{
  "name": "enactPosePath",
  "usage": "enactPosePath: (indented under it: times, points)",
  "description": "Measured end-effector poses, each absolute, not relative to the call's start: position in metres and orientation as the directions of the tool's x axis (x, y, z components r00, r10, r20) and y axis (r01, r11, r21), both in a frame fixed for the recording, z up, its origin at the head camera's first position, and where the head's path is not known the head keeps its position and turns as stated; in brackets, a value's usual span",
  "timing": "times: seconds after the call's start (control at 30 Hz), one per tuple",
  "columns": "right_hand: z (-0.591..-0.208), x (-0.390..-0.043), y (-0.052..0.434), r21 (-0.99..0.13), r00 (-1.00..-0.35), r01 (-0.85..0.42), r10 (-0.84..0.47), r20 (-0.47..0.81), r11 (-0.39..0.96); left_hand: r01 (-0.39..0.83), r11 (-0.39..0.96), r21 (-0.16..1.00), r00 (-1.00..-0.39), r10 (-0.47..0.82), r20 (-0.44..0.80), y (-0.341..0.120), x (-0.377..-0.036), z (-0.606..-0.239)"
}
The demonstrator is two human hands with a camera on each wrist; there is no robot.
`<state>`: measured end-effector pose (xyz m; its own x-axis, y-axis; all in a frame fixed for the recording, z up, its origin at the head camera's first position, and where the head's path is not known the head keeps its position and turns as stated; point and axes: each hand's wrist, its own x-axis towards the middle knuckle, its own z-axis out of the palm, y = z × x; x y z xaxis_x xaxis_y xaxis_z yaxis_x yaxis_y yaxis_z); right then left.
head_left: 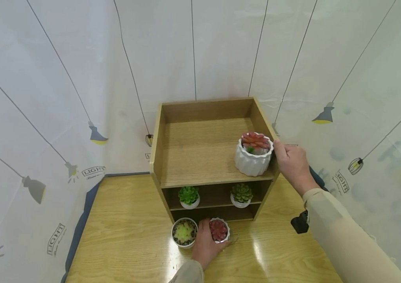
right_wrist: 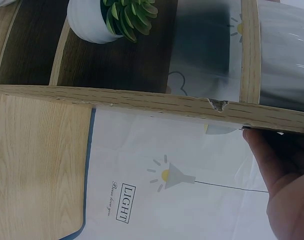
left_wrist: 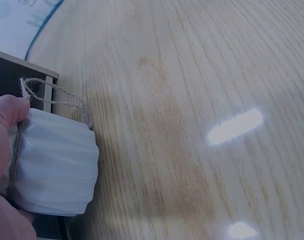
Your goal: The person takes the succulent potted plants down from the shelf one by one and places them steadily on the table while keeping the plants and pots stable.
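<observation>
My left hand point(head_left: 205, 244) grips a small white fluted pot point(left_wrist: 57, 165) with a red succulent point(head_left: 218, 230) and a twine band with a loose loop. The pot is at the front of a wooden shelf unit point(head_left: 200, 145); whether it touches the table I cannot tell. Just left of that hand stands a white pot with a yellow-green succulent point(head_left: 184, 232). My right hand point(head_left: 292, 163) holds the upper edge of the unit's right side panel, its fingers partly hidden. Beside it, on the top board, sits a larger white fluted pot point(head_left: 253, 159) with a red succulent.
On the unit's middle shelf stand two white pots, one with a bright green succulent point(head_left: 188, 195), the other with a darker one point(head_left: 241, 194). A black object point(head_left: 300, 223) lies by the right sleeve. Lamp-printed sheeting point(head_left: 221, 47) surrounds the wooden table point(head_left: 122, 236).
</observation>
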<state>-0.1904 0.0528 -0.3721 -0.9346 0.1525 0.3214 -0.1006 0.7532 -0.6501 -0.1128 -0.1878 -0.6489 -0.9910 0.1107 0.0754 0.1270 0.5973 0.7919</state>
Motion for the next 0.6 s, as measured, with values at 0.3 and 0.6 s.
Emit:
enactPosePath:
  times: [0.3, 0.6]
  points:
    - [-0.3703, -0.1877, 0.0526, -0.661, -0.945, -0.085, 0.15, 0.291, 0.746, 0.112, 0.6, 0.792, -0.992, 0.111, 0.056, -0.1871, -0.1129, -0.6541]
    - [-0.3698, -0.1875, 0.053, -0.672, -0.951, -0.074, 0.151, 0.27, 0.737, 0.108, 0.647, 0.755, -0.994, 0.067, 0.085, -0.1851, -0.107, -0.6479]
